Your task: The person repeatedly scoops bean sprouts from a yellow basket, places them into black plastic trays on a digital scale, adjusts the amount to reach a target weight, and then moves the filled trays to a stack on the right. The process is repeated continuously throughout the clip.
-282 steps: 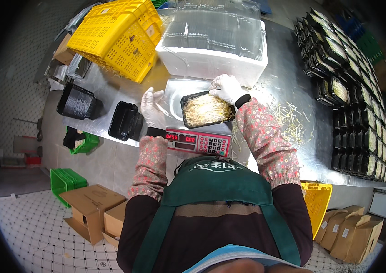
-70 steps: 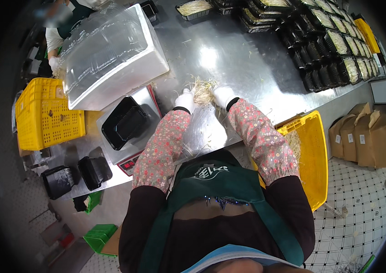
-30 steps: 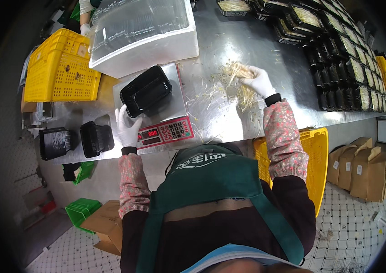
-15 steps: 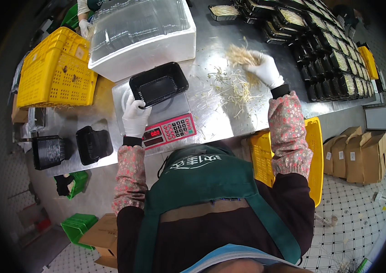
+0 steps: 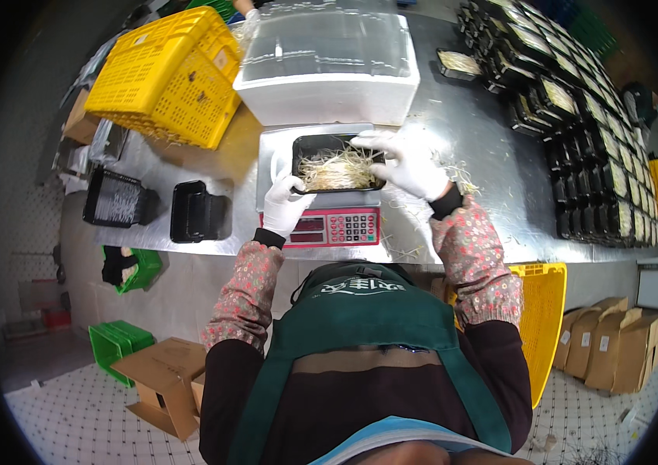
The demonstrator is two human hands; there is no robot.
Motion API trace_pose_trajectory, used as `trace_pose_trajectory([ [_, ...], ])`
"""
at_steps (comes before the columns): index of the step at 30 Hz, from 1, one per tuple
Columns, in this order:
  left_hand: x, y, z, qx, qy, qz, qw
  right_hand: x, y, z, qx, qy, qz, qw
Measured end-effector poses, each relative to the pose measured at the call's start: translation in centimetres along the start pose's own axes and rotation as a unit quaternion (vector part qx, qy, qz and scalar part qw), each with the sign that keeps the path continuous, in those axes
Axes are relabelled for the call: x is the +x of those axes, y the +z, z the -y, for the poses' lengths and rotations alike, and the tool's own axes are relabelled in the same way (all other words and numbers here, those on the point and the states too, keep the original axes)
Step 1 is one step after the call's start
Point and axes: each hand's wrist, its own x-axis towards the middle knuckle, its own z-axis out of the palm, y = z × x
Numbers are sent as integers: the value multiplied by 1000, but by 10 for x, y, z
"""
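Note:
A black plastic tray (image 5: 315,142) sits on the weighing scale (image 5: 354,227), which has a red keypad panel. Pale, thin sprouts (image 5: 337,170) with brownish roots fill the tray. My gloved left hand (image 5: 286,208) holds the tray's near left corner, fingers bent at the rim. At the tray's right side is my gloved right hand (image 5: 408,164), its fingers stretched over the edge and touching the sprouts. Loose sprouts (image 5: 461,177) are scattered on the metal table to the right of that hand.
Behind the scale stands a white foam box (image 5: 327,101) with clear plastic sheets on top. Yellow crates (image 5: 166,74) stand at the left, near empty black trays (image 5: 189,213). Filled trays (image 5: 604,167) are stacked at the right. Another person's gloved hand (image 5: 250,23) shows at the back.
My right hand has brought the clump of sprouts from the right into the tray, and its fingers have spread. The tray, tilted in my left hand before, now lies level on the scale.

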Motion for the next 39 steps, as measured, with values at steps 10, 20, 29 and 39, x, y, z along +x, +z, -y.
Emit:
trace_pose_trajectory([
  [10, -18, -23, 2, 366, 56, 48, 928, 11, 92, -34, -170, -76, -119, 975],
  [20, 16, -6, 32, 496, 125, 93, 854, 40, 145, -37, -117, 85, 39, 989],
  [29, 27, -22, -5, 233, 213, -32, 948, -85, 120, -130, -207, 326, -286, 877],
  [39, 0, 145, -68, -111, 74, 280, 951, -267, 42, -147, -363, 440, -203, 796],
])
